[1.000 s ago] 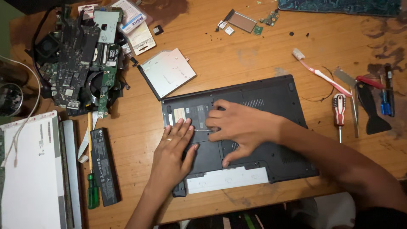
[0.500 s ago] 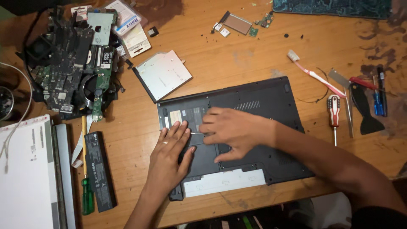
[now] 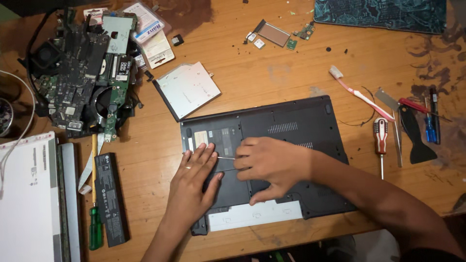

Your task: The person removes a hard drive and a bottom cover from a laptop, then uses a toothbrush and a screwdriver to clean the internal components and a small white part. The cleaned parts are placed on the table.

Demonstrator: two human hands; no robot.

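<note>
The wooden counter (image 3: 272,80) is crowded. The laptop base (image 3: 291,126) lies upside down near its front edge. The left hand (image 3: 194,182) presses flat, fingers together; the right hand (image 3: 272,165) pinches a thin metal tool (image 3: 225,157), which could slip and scratch the plastic.

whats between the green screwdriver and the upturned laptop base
In the head view, a black battery pack lies on bare wood between the green-handled screwdriver and the laptop base.

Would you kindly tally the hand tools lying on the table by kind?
Screwdrivers: 4 (green-handled, red-and-white, red, blue)
Toothbrush: 1
Black pry tool: 1
Total: 6
</note>
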